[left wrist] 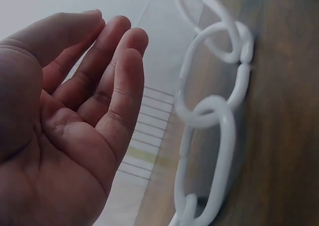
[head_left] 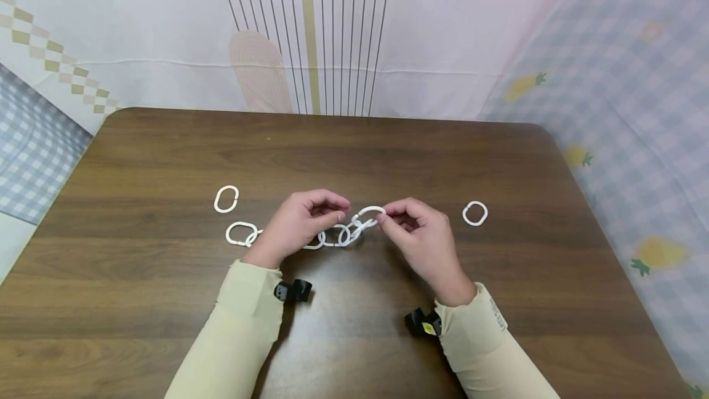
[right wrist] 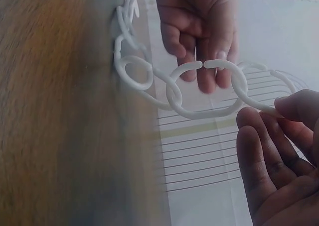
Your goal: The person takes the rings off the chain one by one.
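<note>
A chain of white plastic C-links (left wrist: pixel 228 156) runs across the middle of the table, passing behind the left wrist in the head view. My right hand (head_left: pixel 426 242) pinches the end link (head_left: pixel 370 209) between thumb and index finger, lifting that end. In the right wrist view, the neighbouring link (right wrist: pixel 209 114) hangs from it, with a small gap in its upper side. Close beside the chain, my left hand (head_left: pixel 296 220) has bent, relaxed fingers. The left wrist view shows nothing between its thumb and fingertips, with the chain passing beside them.
On the brown wooden table (head_left: pixel 354 159), one loose white link (head_left: pixel 216 200) lies at the left and another loose link (head_left: pixel 475 224) at the right. The chain's far end link (head_left: pixel 228 234) rests left of the left wrist. Patterned cloth (head_left: pixel 443 29) hangs behind the table.
</note>
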The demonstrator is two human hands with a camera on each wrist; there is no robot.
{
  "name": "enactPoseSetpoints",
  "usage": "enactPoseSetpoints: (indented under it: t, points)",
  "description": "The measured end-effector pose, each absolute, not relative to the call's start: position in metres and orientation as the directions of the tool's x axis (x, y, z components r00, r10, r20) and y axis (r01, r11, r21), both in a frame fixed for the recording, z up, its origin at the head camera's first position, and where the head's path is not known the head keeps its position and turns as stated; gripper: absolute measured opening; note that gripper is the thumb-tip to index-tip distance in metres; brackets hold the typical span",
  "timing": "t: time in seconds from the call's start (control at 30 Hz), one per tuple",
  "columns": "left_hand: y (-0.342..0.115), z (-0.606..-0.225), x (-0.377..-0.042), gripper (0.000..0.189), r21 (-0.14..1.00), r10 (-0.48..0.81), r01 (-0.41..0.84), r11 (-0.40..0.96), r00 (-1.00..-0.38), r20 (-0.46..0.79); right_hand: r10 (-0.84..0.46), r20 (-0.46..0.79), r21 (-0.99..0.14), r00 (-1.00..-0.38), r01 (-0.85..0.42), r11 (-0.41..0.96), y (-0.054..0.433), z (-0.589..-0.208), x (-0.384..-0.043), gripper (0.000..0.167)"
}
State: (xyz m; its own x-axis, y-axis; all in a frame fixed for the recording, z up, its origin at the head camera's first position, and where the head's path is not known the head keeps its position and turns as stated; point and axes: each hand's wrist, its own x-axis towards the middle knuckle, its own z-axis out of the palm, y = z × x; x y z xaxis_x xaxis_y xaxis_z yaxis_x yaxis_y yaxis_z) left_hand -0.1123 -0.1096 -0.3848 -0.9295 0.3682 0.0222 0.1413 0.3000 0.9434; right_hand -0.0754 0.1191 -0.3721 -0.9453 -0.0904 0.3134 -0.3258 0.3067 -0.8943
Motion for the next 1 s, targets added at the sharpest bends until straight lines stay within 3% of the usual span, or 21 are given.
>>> enactPoseSetpoints:
  t: [1.0]
  points:
    - [-0.092, -0.388, -0.106, 0.025, 0.922, 0.476, 0.22, 0.319, -0.878, 0.045, -0.13, 0.352, -0.892, -0.927, -0.375, 0.253, 0.112, -0.37, -0.07, 0.004]
